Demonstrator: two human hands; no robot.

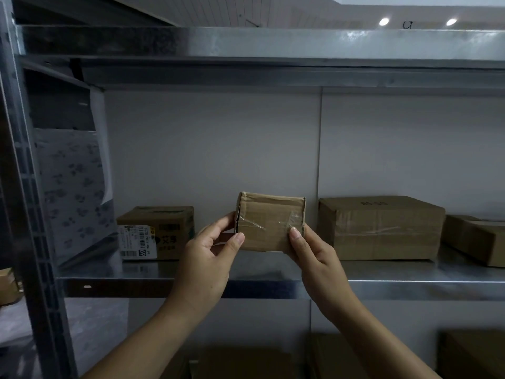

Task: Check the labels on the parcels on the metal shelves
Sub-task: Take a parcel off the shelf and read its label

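Parcel (pixel 269 224) between left hand (pixel 209 259) and right hand (pixel 314 255), long axis horizontal

Four parcels (pixel 270 222) at the middle shelf (pixel 410 272), two hands (pixel 210 258).

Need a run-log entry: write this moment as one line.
step: label check | held: small taped cardboard parcel | left hand: pinches left edge | right hand: pinches right edge | label: none on facing side

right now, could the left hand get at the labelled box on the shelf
Probably, once freed: the labelled box sits just left of the left hand with nothing between them, but that hand is holding the small parcel.
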